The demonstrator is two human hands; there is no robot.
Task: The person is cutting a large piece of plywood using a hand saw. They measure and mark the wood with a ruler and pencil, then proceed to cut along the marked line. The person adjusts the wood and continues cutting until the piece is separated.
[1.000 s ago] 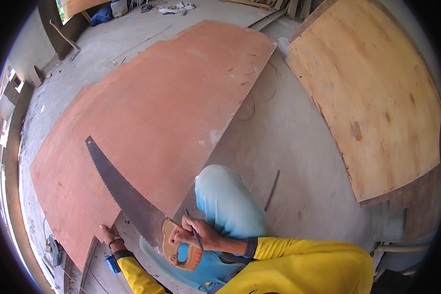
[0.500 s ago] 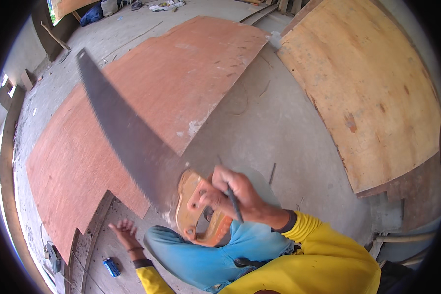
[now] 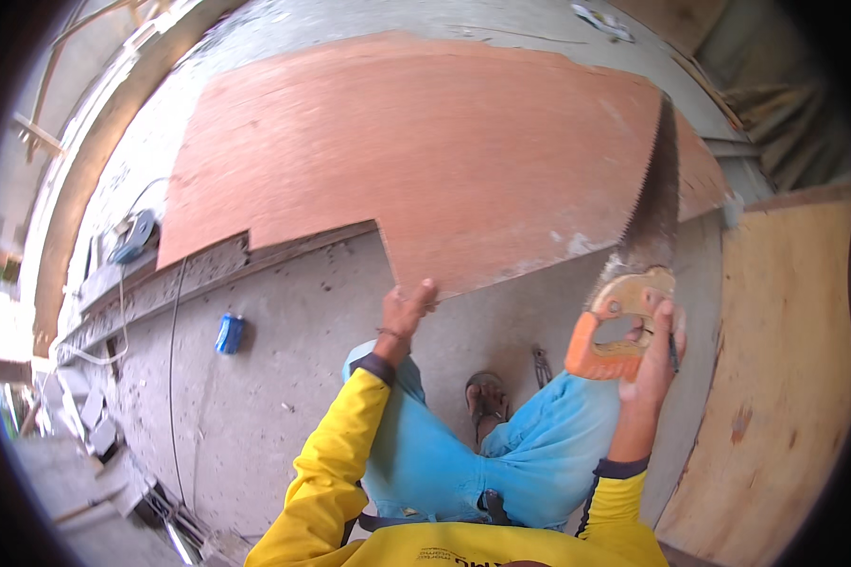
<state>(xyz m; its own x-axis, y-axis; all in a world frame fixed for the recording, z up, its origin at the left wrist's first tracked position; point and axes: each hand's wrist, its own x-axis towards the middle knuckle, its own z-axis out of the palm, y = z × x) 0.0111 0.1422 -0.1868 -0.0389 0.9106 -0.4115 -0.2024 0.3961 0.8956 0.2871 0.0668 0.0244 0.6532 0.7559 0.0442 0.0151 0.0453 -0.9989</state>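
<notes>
My left hand (image 3: 408,302) grips the corner (image 3: 429,269) of a large reddish plywood sheet (image 3: 425,151) with a notched near edge, its fingers closed over the edge. My right hand (image 3: 654,352) is closed on the handle of a handsaw (image 3: 649,217) with an orange-and-tan grip, along with a slim dark pencil-like stick (image 3: 674,352). The saw's toothed blade points up and away, overlapping the right part of the sheet in view. Pliers (image 3: 542,367) lie on the concrete floor beside my sandalled foot (image 3: 485,402).
A blue can (image 3: 229,334) stands or lies at left. A corded power tool (image 3: 134,236) sits near long timber strips (image 3: 208,274). A pale plywood sheet (image 3: 766,397) is on the right. Scrap pieces (image 3: 99,425) clutter the lower left.
The view has turned and shifted. The saw has swung from the left to the right of my body. My left hand, spread in midair half a second ago, now holds the sheet's corner.
</notes>
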